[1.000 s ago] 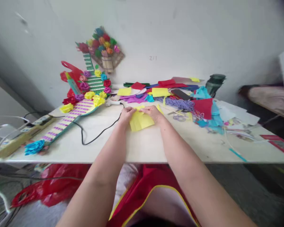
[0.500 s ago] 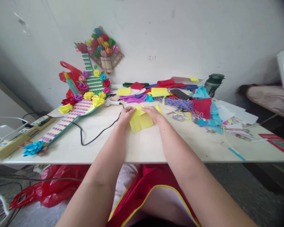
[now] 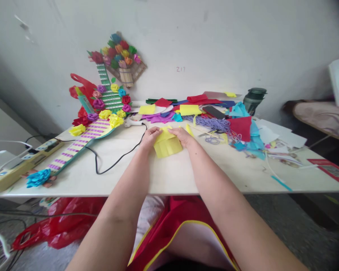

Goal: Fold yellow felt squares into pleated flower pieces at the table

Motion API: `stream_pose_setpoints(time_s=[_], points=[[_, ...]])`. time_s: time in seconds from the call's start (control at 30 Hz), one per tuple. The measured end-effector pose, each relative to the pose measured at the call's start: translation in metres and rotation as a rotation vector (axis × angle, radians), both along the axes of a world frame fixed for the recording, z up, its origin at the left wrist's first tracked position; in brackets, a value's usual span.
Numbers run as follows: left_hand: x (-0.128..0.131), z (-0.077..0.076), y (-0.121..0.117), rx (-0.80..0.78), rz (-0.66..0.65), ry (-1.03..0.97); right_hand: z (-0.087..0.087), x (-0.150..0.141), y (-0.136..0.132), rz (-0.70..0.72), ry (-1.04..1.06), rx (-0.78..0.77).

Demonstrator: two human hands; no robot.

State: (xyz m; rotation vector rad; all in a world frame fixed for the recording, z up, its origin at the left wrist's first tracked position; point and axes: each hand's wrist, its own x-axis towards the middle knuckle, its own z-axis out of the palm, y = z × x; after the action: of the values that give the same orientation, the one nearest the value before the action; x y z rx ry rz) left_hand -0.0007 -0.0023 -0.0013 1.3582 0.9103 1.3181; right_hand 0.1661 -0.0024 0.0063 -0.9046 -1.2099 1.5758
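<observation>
Between my hands, low over the white table, is a sheet of yellow crepe paper (image 3: pixel 168 146) with its far part folded over toward me. My left hand (image 3: pixel 150 136) pinches the paper at its left far corner. At the right far corner, my right hand (image 3: pixel 182 135) grips the same sheet with thumb and fingers. Creases run across the near part of the sheet. A small yellow scrap (image 3: pixel 189 130) lies just beyond my right hand.
Paper flowers (image 3: pixel 115 121) and a striped guitar-shaped craft (image 3: pixel 83 142) lie on the left. A black cord (image 3: pixel 121 160) loops beside my left arm. Purple yarn (image 3: pixel 211 123), scissors (image 3: pixel 205 134), coloured paper (image 3: pixel 240 128) and a dark green bottle (image 3: pixel 253 99) sit at the back and right.
The folded-over far part of the yellow sheet now lies flatter and straighter between my hands. Both hands keep their hold in nearly the same place; the view shifts slightly.
</observation>
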Motion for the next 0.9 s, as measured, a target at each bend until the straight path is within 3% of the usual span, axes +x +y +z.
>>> stream_pose_setpoints(time_s=[0.4, 0.9], points=[[-0.0001, 0.0002, -0.0003, -0.013, -0.005, -0.005, -0.001, -0.0015, -0.0016, -0.062, -0.119, 0.062], [0.0002, -0.0006, 0.0, -0.006, -0.014, 0.06, 0.002, -0.0045, -0.0027, -0.173, -0.347, 0.276]])
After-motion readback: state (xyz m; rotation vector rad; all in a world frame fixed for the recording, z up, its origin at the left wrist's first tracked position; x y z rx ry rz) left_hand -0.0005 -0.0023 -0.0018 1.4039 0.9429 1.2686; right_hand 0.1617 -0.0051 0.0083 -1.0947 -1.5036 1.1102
